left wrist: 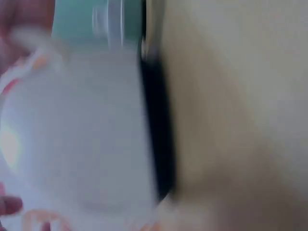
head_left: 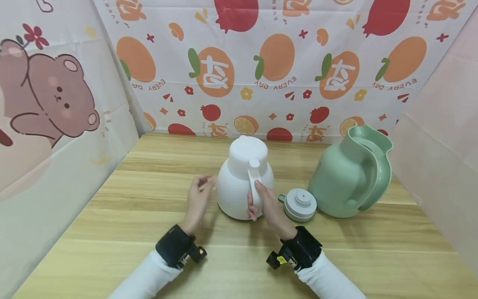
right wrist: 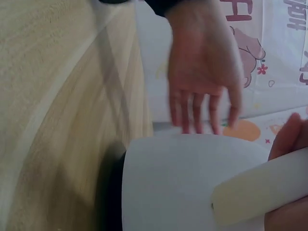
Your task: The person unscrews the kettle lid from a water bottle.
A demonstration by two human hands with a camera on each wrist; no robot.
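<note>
A white thermal jug [head_left: 244,189] with its lid on stands at the middle of the wooden table, its handle turned toward the person. My right hand [head_left: 274,209] grips that handle [head_left: 254,178], thumb along its top and fingers wrapped beneath. To the jug's left is my left hand [head_left: 199,201], holding nothing. Its fingers are loosely extended near the jug's side in the right wrist view; whether they touch it I cannot tell. The left wrist view is blurred, showing the white body and its dark base [left wrist: 159,130].
A green thermal jug [head_left: 343,178] stands at the right with its mouth uncovered. Against its left side lies a round grey-and-green stopper [head_left: 300,204]. Behind the table [head_left: 112,249] hangs a fruit-print cloth [head_left: 246,54]; a bear-print cloth [head_left: 56,95] hangs at the left.
</note>
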